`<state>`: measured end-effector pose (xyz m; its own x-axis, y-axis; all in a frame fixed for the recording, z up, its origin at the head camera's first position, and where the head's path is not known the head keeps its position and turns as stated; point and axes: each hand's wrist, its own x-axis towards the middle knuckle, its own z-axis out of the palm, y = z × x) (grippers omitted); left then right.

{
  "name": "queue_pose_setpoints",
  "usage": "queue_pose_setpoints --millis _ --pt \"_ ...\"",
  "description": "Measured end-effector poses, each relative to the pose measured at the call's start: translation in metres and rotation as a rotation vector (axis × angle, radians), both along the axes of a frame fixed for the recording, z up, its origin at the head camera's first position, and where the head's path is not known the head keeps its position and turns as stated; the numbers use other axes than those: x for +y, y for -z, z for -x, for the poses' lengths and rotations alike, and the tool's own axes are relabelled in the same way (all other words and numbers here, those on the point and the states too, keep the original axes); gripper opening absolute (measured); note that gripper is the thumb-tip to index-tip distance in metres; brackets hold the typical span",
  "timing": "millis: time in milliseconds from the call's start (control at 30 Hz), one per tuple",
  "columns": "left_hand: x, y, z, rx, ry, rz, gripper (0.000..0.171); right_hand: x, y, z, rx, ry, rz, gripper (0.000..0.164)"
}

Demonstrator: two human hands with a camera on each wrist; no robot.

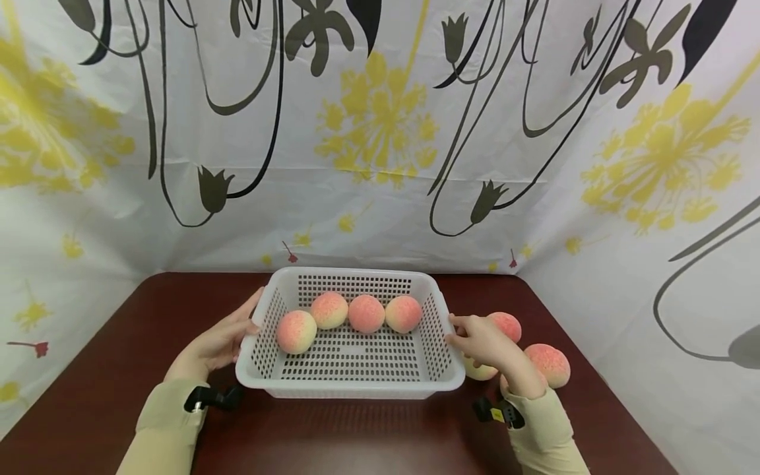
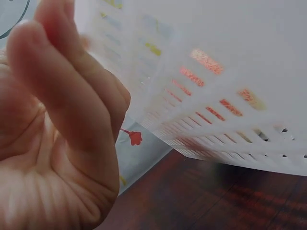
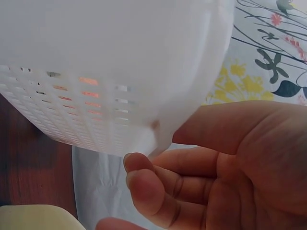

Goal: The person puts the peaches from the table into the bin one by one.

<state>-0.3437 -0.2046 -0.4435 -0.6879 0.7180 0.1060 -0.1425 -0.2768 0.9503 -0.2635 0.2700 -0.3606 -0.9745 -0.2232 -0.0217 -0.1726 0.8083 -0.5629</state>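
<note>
A white perforated plastic basket (image 1: 353,380) is at the middle of the dark table, with several pink-and-yellow peaches (image 1: 366,313) inside, most lined up near its back wall. My left hand (image 1: 216,344) holds the basket's left rim; close up in the left wrist view, curled fingers (image 2: 72,91) stand beside the slotted wall (image 2: 211,91). At the opposite end, my right hand (image 1: 483,341) pinches the right rim. The right wrist view shows its thumb and fingers (image 3: 146,189) at the basket's edge (image 3: 163,129). Whether the basket's bottom touches the table cannot be told.
Several more peaches (image 1: 547,365) lie on the table to the right, partly hidden behind my right hand and forearm. A white cloth (image 1: 380,224) with printed flowers hangs behind and along both sides of the dark red-brown table (image 1: 332,435).
</note>
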Motion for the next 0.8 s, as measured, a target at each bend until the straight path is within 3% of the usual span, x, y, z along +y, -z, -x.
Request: queue_pose_setpoints --millis 400,633,800 --pt "0.002 0.0 0.002 -0.004 0.012 -0.046 0.086 0.003 -0.003 0.004 0.01 -0.037 -0.015 0.048" --pt "-0.002 0.007 0.003 -0.004 0.025 -0.043 0.085 0.002 -0.006 0.008 0.065 -0.092 -0.147 0.046" --pt "-0.002 0.004 0.002 0.004 0.015 -0.03 0.085 0.009 -0.015 0.014 0.056 -0.127 -0.208 0.041"
